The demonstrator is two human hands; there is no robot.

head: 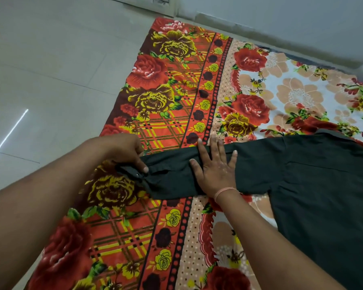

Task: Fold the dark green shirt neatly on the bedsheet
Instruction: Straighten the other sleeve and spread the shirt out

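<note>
Forearms [40, 206] in close: left hand [125, 150] pinches the cuff [132, 174], right hand [215, 167] presses flat on the sleeve [174, 164], running leftward off the dark green shirt [323, 185].

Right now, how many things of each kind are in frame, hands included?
dark green shirt: 1
bedsheet: 1
hands: 2 (left hand pinching the shirt, right hand flat on it)
pink wrist thread: 1
Total: 5
</note>
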